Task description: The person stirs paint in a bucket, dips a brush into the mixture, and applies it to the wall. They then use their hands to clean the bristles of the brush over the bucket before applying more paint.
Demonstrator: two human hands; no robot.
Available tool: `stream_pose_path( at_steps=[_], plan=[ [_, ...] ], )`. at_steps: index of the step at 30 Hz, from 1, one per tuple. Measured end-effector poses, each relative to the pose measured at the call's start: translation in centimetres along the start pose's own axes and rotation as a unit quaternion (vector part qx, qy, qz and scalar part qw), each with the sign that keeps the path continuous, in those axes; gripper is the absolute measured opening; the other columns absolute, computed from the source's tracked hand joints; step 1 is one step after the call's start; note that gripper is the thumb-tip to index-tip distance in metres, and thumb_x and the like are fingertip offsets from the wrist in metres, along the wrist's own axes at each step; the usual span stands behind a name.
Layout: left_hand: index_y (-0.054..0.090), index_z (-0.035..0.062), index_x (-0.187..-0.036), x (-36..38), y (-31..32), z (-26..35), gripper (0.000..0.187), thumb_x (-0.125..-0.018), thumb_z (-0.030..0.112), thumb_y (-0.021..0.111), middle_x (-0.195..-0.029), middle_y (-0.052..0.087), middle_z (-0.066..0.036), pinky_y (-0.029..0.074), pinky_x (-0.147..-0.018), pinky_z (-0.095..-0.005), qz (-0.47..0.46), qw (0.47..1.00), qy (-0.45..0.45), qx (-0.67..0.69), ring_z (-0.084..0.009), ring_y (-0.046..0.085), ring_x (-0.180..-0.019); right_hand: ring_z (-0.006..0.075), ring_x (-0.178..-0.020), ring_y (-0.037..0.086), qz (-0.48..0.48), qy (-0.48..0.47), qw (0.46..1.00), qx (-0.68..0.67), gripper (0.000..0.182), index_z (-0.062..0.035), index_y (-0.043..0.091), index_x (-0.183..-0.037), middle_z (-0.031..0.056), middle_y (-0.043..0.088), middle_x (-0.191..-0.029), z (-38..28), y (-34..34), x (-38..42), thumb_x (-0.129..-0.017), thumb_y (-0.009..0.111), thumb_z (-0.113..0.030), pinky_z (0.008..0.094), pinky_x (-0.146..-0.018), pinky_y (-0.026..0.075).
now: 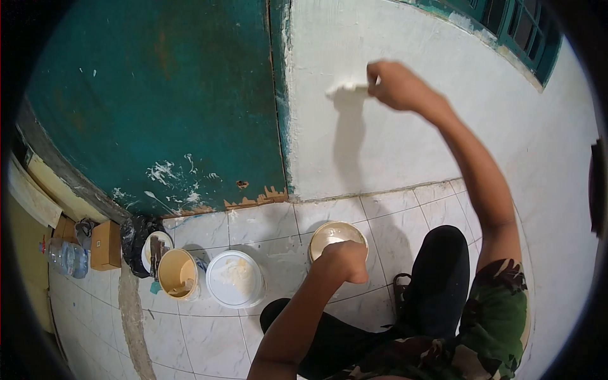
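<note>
My right hand (399, 87) is raised to the white wall (405, 139), its fingers closed around the handle of a paintbrush (350, 87). The white-coated bristles are at the wall surface, pointing left toward the green door. Lower down, my left hand (345, 261) is closed at the near rim of a round paint bucket (330, 234) with pale, wet paint inside. The hand hides the bucket's near side, and its fingertips are out of sight. Below the brush, a shadow falls down the wall.
A green door (190, 95) with white splashes stands left of the wall. On the tiled floor are a white-lidded bucket (234, 278), an open cream bucket (177, 272), a black bag (136, 244), a cardboard box (105, 246) and a plastic bottle (68, 258). A green-framed window (525, 31) is upper right.
</note>
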State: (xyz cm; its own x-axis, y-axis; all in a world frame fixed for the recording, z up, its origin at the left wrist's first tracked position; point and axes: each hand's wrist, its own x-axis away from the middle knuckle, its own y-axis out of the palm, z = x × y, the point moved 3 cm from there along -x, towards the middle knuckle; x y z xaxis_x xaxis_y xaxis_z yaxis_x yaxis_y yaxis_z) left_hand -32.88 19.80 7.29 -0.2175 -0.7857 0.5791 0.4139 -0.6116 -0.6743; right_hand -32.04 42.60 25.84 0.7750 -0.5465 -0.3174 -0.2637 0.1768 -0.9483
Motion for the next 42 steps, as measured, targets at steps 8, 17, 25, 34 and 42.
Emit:
stream_pose_path(
  at_steps=[8,17,25,34,42],
  plan=[
    [0.071,-0.0026,-0.095,0.6,0.1,0.5,0.032,-0.071,0.015,0.061,-0.098,0.069,-0.023,0.054,-0.082,-0.0422,0.016,1.000,-0.009,0.008,-0.0368,0.067,-0.094,0.0281,-0.089,0.064,0.044,0.150,0.987,0.044,0.022,0.0015,0.067,-0.107,0.0186,0.069,-0.101,-5.7,-15.9,2.2,-0.092,0.060,-0.012,0.0433,-0.079,0.052],
    [0.070,0.0013,-0.100,0.8,0.2,0.9,0.034,-0.071,0.019,0.066,-0.104,0.070,-0.019,0.053,-0.086,-0.0392,0.002,0.999,-0.038,0.006,-0.0321,0.067,-0.100,0.0271,-0.090,0.063,0.061,0.177,0.982,0.011,0.022,0.0021,0.066,-0.101,0.0197,0.067,-0.099,-6.2,-16.1,6.0,-0.092,0.061,-0.018,0.0413,-0.077,0.051],
    [0.071,-0.0024,-0.094,0.5,0.4,1.0,0.028,-0.074,0.014,0.061,-0.099,0.068,-0.023,0.054,-0.084,-0.0406,0.011,1.000,-0.019,0.010,-0.0354,0.067,-0.094,0.0360,-0.082,0.065,-0.165,-0.032,0.984,-0.065,0.017,0.0009,0.064,-0.084,0.0211,0.067,-0.084,2.8,7.2,4.9,-0.080,0.068,-0.016,0.0428,-0.072,0.051],
    [0.070,-0.0011,-0.096,-0.1,0.2,0.9,0.030,-0.071,0.013,0.061,-0.101,0.069,-0.021,0.053,-0.084,-0.0407,-0.005,0.999,-0.043,0.008,-0.0344,0.067,-0.097,0.0390,-0.087,0.066,-0.216,0.033,0.974,-0.056,0.025,0.0013,0.065,-0.087,0.0237,0.068,-0.089,6.8,22.5,3.8,-0.075,0.066,-0.020,0.0450,-0.076,0.052],
    [0.070,-0.0004,-0.097,-0.9,0.0,0.9,0.031,-0.071,0.015,0.062,-0.104,0.070,-0.020,0.053,-0.087,-0.0397,-0.022,0.999,-0.036,0.003,-0.0323,0.067,-0.100,0.0399,-0.086,0.066,-0.099,-0.019,0.995,-0.029,0.020,0.0020,0.068,-0.084,0.0249,0.068,-0.087,5.6,5.5,0.2,-0.072,0.064,-0.013,0.0457,-0.075,0.052]
  ],
)
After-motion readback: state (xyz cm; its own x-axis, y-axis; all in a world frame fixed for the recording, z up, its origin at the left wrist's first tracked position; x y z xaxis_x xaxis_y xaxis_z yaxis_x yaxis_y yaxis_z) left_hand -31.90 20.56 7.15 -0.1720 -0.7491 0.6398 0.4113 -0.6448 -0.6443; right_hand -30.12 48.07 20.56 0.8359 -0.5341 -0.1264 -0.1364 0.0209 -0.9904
